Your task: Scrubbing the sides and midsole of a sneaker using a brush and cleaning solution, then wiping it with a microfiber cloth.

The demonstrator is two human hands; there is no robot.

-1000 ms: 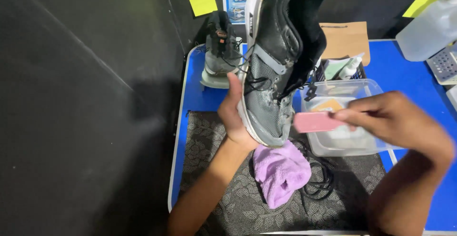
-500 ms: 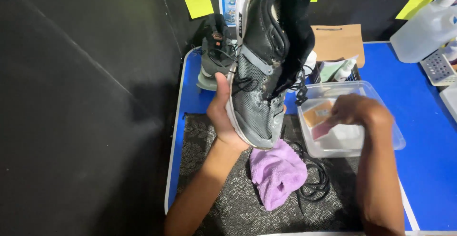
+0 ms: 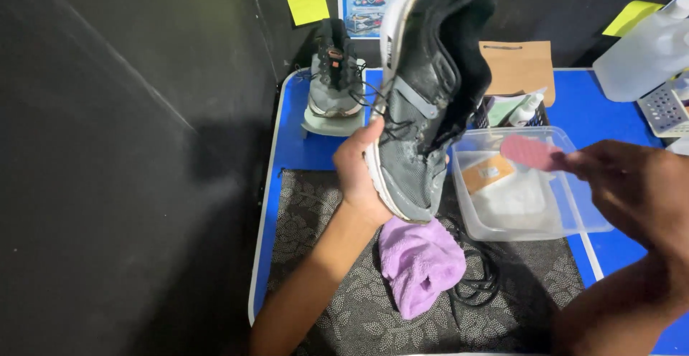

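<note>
Head view looks down on your two hands over a blue surface (image 3: pixel 588 112) partly covered by a grey patterned mat (image 3: pixel 337 284). Your left hand (image 3: pixel 357 173) is closed around the toe end of a grey sneaker (image 3: pixel 420 105), fingers wrapped at the sole edge, and it holds the shoe raised and tilted with the toe down and the heel opening up, so the side panel and the loose laces face you; held this way the upper is open to your other hand. Your right hand (image 3: pixel 635 187) pinches a pink oblong pad (image 3: pixel 531 151) by one end, leaving its other end free and pointing toward the shoe. The pad hovers above a clear plastic tub (image 3: pixel 574 212) that sits just right of the shoe, close enough for your right hand to reach.

Counting: two sneakers in all, the one you hold and a second sneaker (image 3: pixel 334 76) standing at the back of the surface, toe toward you. One purple cloth (image 3: pixel 418 263) lies bunched on the mat below the raised shoe, and a black cord (image 3: pixel 481 277) lies beside it. One tub, one pink pad, one brown paper bag (image 3: pixel 518 65) behind the tub, one translucent jug (image 3: pixel 642 51) at the far right, and four yellow notes on the dark wall, one of them (image 3: pixel 305 1) above the standing sneaker.
</note>
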